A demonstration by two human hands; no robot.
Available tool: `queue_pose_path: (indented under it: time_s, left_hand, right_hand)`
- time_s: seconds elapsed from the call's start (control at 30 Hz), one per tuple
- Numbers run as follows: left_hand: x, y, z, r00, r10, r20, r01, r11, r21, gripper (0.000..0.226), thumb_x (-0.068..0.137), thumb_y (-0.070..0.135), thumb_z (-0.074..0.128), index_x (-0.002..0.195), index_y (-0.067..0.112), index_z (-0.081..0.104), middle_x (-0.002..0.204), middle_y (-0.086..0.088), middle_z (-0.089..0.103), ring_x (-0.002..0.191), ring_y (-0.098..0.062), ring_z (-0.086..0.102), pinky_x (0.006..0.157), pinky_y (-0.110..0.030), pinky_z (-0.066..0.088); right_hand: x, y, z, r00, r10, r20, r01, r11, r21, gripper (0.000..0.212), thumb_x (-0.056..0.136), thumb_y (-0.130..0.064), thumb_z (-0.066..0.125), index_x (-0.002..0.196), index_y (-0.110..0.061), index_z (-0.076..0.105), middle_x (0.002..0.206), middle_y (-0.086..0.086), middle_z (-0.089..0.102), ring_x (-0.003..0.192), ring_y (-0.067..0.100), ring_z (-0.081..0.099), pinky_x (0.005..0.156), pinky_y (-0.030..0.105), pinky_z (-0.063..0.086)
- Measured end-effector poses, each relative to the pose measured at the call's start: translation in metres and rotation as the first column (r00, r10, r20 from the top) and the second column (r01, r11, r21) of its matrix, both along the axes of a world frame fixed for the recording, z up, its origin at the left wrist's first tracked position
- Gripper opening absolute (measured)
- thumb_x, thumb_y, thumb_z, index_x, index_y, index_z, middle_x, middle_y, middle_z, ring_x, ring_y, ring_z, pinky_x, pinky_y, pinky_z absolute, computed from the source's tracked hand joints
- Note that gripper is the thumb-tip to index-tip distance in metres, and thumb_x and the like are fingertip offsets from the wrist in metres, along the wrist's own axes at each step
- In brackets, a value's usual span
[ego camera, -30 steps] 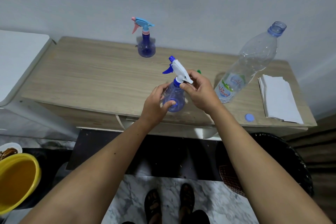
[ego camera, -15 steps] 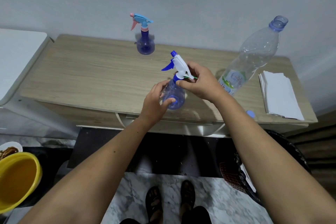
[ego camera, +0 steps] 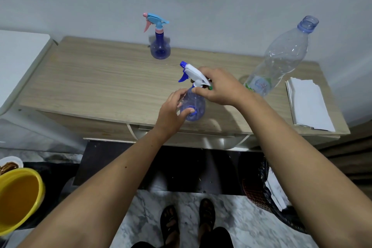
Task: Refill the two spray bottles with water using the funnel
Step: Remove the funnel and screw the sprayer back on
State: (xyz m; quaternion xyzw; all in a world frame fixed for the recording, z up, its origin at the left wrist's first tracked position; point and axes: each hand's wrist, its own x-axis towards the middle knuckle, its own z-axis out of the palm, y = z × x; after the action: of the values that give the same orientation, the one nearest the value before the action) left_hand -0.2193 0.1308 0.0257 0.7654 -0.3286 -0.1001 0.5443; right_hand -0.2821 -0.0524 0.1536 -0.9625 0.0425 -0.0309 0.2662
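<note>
A clear blue spray bottle stands near the front edge of the wooden table. My left hand grips its round body. My right hand is closed around its neck, just under the white trigger head with a blue nozzle. A bit of green, perhaps the funnel, peeks out beside my right fingers; most of it is hidden. The second spray bottle, with a light-blue and pink head, stands at the back of the table by the wall. An uncapped, nearly empty water bottle stands at the right.
A stack of white paper lies at the table's right end. A white appliance adjoins the table on the left. On the floor are a yellow basin at the left and a dark basket at the right.
My right hand has turned around the neck of the near spray bottle, and the trigger head has swung slightly. The left hand keeps hold of the bottle's body.
</note>
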Motion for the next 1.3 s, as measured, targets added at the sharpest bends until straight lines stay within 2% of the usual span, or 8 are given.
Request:
queue_pose_path:
  time_s: [0.13,0.3,0.47,0.63,0.83,1.0,1.13,1.3]
  left_hand:
    - [0.0,0.0,-0.002,1.0,0.003,-0.001,-0.003,1.0,0.007,0.067,0.082,0.037,0.078,0.141,0.013,0.058,0.132,-0.002,0.066,0.117,-0.014,0.065,0.097,-0.032,0.057]
    - [0.0,0.001,0.0,1.0,-0.001,-0.003,0.001,1.0,-0.008,0.063,0.084,0.027,0.081,0.141,0.013,0.059,0.129,-0.001,0.067,0.116,-0.012,0.065,0.097,-0.03,0.057]
    - [0.001,0.0,-0.001,1.0,-0.001,0.023,0.001,1.0,-0.001,0.062,0.085,0.021,0.085,0.141,0.01,0.059,0.13,-0.004,0.066,0.117,-0.013,0.065,0.095,-0.02,0.054]
    - [0.002,-0.001,-0.001,1.0,0.004,0.031,-0.004,1.0,0.006,0.063,0.086,0.017,0.086,0.141,0.006,0.058,0.132,-0.008,0.066,0.116,-0.018,0.065,0.094,-0.012,0.051]
    - [0.001,0.0,0.0,1.0,-0.006,0.023,0.006,1.0,0.007,0.066,0.082,0.026,0.082,0.142,0.01,0.058,0.132,-0.005,0.066,0.118,-0.018,0.066,0.098,-0.035,0.059]
    - [0.0,-0.001,0.002,1.0,0.011,0.018,-0.011,1.0,0.013,0.065,0.082,0.025,0.081,0.141,0.01,0.059,0.13,-0.003,0.066,0.115,-0.014,0.065,0.097,-0.034,0.059]
    - [0.0,-0.002,0.0,1.0,0.014,0.004,-0.014,1.0,0.013,0.065,0.081,0.026,0.08,0.141,0.01,0.059,0.13,-0.003,0.066,0.115,-0.015,0.066,0.098,-0.035,0.059]
    - [0.002,0.0,0.001,1.0,-0.011,0.018,0.011,1.0,0.007,0.061,0.082,0.023,0.083,0.138,0.012,0.06,0.131,-0.001,0.065,0.117,-0.013,0.065,0.099,-0.038,0.058]
  right_hand:
    - [0.002,-0.003,0.004,1.0,0.002,-0.014,-0.001,1.0,0.019,0.024,0.087,-0.039,0.081,0.102,-0.024,0.07,0.093,-0.003,0.072,0.083,0.021,0.065,0.074,0.033,0.05]
    - [0.004,-0.001,0.005,1.0,0.008,0.011,-0.008,0.999,0.036,0.023,0.083,-0.023,0.084,0.1,-0.013,0.071,0.095,0.002,0.069,0.082,0.021,0.06,0.074,0.036,0.046]
    - [0.001,0.0,-0.005,0.994,-0.085,0.062,0.081,0.994,0.075,0.039,0.076,-0.04,0.092,0.094,-0.014,0.07,0.09,0.0,0.07,0.078,0.02,0.062,0.073,0.033,0.048]
    - [-0.008,0.003,-0.024,0.988,-0.106,0.113,0.086,0.982,0.17,0.033,0.078,-0.03,0.091,0.1,-0.014,0.071,0.09,-0.014,0.056,0.08,-0.002,0.054,0.07,0.014,0.036]
    - [-0.011,0.007,-0.033,0.955,-0.256,0.152,0.201,0.931,0.304,0.041,0.068,-0.03,0.098,0.087,-0.014,0.066,0.084,-0.003,0.069,0.07,0.007,0.06,0.066,0.02,0.048]
    - [-0.016,0.002,-0.038,0.952,-0.29,0.099,0.213,0.857,0.469,0.03,0.079,-0.013,0.089,0.101,-0.008,0.071,0.108,0.005,0.078,0.081,0.007,0.071,0.079,0.021,0.057]
    - [-0.015,0.004,-0.042,0.952,-0.287,0.106,0.187,0.821,0.54,0.037,0.078,-0.012,0.089,0.112,-0.009,0.077,0.103,0.013,0.077,0.083,0.013,0.067,0.083,0.027,0.058]
    - [-0.01,0.012,-0.045,0.901,-0.42,0.108,0.314,0.803,0.506,0.042,0.064,-0.032,0.1,0.082,-0.02,0.065,0.066,-0.005,0.057,0.062,0.011,0.05,0.065,0.026,0.048]
